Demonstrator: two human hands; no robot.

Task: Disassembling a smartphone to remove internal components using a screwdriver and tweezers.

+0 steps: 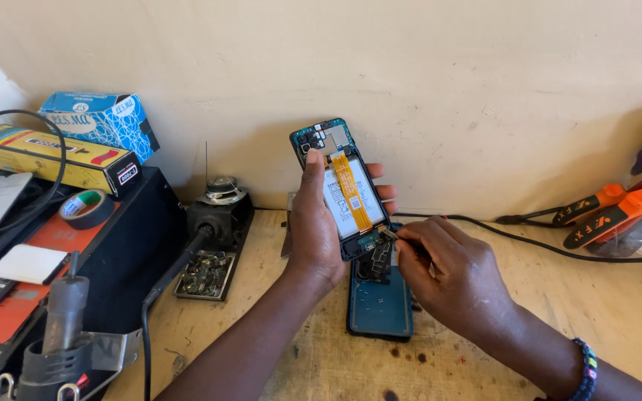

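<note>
- The left hand (313, 223) holds the opened phone (343, 189) upright above the desk (484, 327), fingers wrapped round its edges, long axis vertical.
- The right hand (447, 271) is at the phone's lower end, fingers pinched on a small tool (389, 235) touching there.
- The blue back cover (380, 304) lies flat below.

Both forearms are bare; a multicoloured beaded bracelet (585, 369) circles the right wrist.

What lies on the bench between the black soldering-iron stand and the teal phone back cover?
Head view: only the left hand and forearm cross above bare wooden bench between soldering-iron stand and teal back cover.
</note>
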